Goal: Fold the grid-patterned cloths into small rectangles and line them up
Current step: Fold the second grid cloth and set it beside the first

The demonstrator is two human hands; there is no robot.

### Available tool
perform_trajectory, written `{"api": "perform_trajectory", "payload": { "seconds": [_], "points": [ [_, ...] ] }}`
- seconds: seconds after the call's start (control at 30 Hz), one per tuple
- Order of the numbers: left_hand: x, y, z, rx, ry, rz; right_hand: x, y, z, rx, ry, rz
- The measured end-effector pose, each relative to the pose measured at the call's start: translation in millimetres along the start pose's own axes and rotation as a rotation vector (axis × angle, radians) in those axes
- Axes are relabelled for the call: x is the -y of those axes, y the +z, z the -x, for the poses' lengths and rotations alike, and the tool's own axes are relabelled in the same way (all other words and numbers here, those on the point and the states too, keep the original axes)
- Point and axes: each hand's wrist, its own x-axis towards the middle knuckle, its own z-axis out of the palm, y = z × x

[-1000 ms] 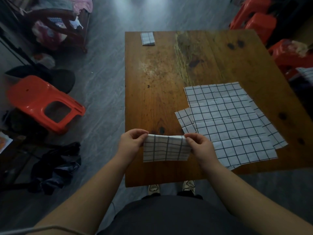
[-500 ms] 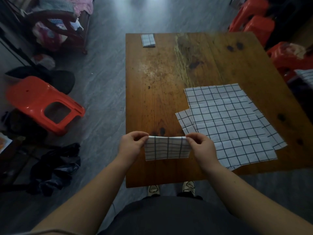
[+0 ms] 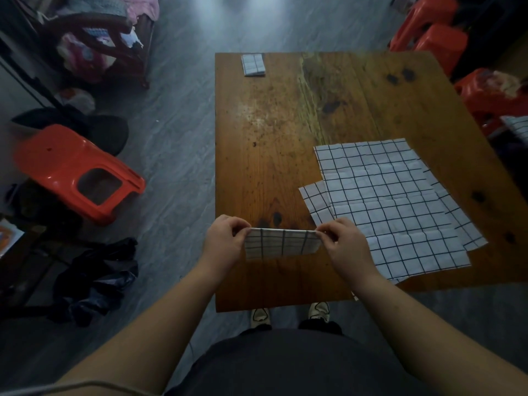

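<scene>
A white cloth with a black grid, folded into a narrow strip, hangs just above the near part of the wooden table. My left hand pinches its left top corner and my right hand pinches its right top corner. To the right lies a pile of unfolded grid cloths, spread flat and overlapping. One small folded grid cloth rests at the table's far left corner.
An orange plastic stool lies on the floor to the left, with dark clothing near it. More orange stools stand at the far right. A chair piled with fabric sits far left. My shoes show under the table's near edge.
The strip held between both hands looks a little narrower and its top edge is pulled straighter. The hands have stayed in about the same place.
</scene>
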Motion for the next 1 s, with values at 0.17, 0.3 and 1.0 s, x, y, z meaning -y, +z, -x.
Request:
{"api": "perform_trajectory", "payload": {
  "seconds": [0.17,0.3,1.0],
  "points": [
    [1,-6,-4,0.152,-0.050,0.179,-6,-5,-3,0.099,-0.001,-0.019],
    [-4,-6,-3,0.192,-0.076,0.304,-6,-14,-1,0.329,0.065,-0.105],
    [-40,28,-11,0.304,-0.437,0.375,-11,2,-38,0.561,0.109,-0.159]
  ]
}}
